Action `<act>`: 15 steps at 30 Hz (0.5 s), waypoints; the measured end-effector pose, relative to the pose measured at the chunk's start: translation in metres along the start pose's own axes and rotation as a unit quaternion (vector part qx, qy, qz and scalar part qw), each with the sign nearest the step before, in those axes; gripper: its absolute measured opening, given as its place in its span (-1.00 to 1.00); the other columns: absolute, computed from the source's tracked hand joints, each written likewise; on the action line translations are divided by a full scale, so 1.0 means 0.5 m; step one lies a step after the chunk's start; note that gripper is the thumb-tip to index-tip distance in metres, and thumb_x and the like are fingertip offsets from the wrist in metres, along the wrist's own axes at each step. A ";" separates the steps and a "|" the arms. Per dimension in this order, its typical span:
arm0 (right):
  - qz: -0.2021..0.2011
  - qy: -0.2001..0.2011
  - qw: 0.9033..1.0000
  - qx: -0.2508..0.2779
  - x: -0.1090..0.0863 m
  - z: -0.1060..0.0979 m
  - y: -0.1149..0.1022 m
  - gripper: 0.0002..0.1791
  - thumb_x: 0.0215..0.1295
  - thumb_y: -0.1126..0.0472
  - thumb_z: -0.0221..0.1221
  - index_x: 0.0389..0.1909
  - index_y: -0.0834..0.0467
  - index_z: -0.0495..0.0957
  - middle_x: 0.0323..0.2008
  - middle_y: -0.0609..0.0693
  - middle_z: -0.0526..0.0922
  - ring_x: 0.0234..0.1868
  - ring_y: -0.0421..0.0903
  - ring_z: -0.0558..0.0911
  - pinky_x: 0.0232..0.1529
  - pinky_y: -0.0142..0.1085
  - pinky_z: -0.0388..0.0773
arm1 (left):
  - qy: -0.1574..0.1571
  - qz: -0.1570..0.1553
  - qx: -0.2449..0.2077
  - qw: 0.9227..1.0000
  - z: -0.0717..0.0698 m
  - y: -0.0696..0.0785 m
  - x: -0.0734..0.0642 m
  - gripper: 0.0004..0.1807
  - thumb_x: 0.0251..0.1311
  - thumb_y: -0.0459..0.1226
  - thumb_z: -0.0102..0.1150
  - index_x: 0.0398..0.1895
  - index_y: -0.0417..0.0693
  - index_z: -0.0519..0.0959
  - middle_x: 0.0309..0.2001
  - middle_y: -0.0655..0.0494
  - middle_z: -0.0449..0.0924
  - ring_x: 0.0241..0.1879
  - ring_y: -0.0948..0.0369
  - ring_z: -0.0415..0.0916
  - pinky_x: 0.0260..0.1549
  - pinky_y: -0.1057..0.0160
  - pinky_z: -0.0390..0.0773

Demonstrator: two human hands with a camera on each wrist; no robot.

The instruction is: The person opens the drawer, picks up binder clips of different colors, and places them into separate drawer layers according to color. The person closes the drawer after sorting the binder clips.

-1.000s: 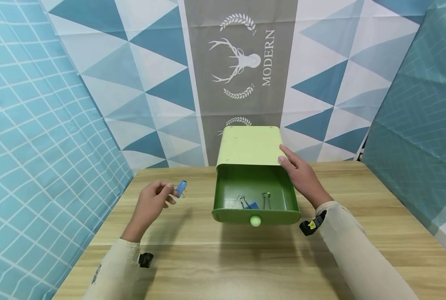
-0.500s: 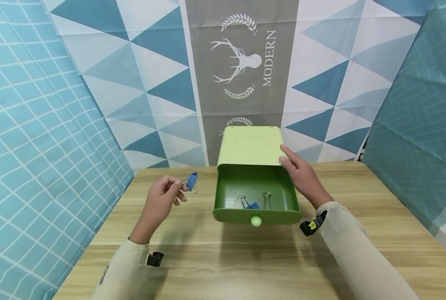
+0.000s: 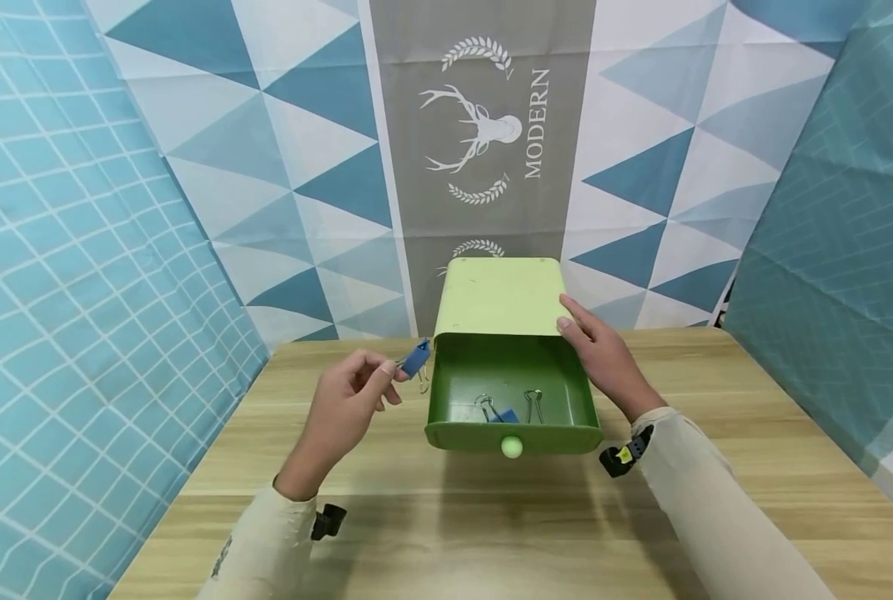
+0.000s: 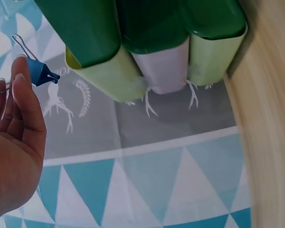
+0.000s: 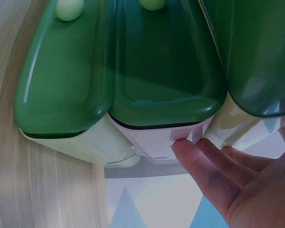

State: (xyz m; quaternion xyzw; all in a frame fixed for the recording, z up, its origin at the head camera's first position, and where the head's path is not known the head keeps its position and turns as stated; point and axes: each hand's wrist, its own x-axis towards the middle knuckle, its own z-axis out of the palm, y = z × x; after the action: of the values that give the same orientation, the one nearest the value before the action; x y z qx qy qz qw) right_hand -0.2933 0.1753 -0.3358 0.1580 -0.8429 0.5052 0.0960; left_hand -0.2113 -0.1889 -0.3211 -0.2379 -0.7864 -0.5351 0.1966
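Observation:
Between thumb and fingers, my left hand [image 3: 348, 400] pinches a blue binder clip [image 3: 416, 359] by a wire handle. The clip is just left of a pulled-out green drawer [image 3: 461, 375], level with its upper part. In the left wrist view the clip [image 4: 37, 72] shows beside the drawers. Inside the drawer lies a blue binder clip [image 3: 508, 415], with more wire handles [image 3: 534, 404] standing to its right. My right hand [image 3: 604, 354] presses straight fingers against the right side of the pale green drawer cabinet [image 3: 502, 300]. In the right wrist view its fingertips touch the pinkish middle tier.
The cabinet has three stacked tiers; the lower drawers [image 5: 166, 61] are pushed in, each with a round pale knob [image 5: 70, 8]. It stands at the back of a wooden table [image 3: 446, 533], against a patterned cloth [image 3: 491, 200]. A blue checked cloth [image 3: 78, 292] hangs at the left.
My left hand has moved right with the binder clip, from over the table to beside the drawer's left wall. The right hand and cabinet have stayed in place.

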 end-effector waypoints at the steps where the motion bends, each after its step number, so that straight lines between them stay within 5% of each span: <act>1: 0.000 0.002 1.000 -0.001 0.000 0.001 0.000 -0.31 0.48 -0.35 -0.10 0.56 -0.33 0.05 0.55 -0.10 0.08 0.51 0.15 0.14 0.35 0.27 0.13 | -0.002 0.004 0.004 1.000 0.004 0.004 0.003 -0.85 0.48 -0.27 0.09 -0.23 -0.13 0.60 -0.29 0.12 0.68 -0.46 0.13 0.62 -0.48 0.22 0.57; 7: -0.003 0.006 1.000 -0.001 0.003 0.005 0.005 -0.31 0.48 -0.36 -0.11 0.56 -0.33 0.05 0.54 -0.07 0.10 0.50 0.16 0.15 0.34 0.27 0.14 | 0.005 0.031 0.017 0.999 0.029 0.015 0.017 -0.91 0.43 -0.34 0.14 -0.22 -0.11 0.63 -0.38 0.12 0.67 -0.51 0.17 0.58 -0.55 0.25 0.52; 15: 0.007 0.008 1.000 0.000 0.003 0.005 0.008 -0.28 0.43 -0.42 -0.11 0.55 -0.37 0.05 0.55 -0.11 0.08 0.51 0.14 0.14 0.34 0.28 0.14 | 0.003 0.106 0.044 0.993 0.061 0.021 0.039 -0.92 0.41 -0.29 0.19 -0.23 -0.05 0.67 -0.45 0.08 0.65 -0.53 0.27 0.58 -0.63 0.26 0.47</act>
State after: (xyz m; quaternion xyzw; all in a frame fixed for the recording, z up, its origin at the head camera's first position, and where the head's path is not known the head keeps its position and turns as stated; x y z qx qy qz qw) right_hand -0.2961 0.1746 -0.3401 0.1485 -0.8430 0.5074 0.0993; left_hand -0.2225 -0.1539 -0.3130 -0.3095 -0.7789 -0.4771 0.2644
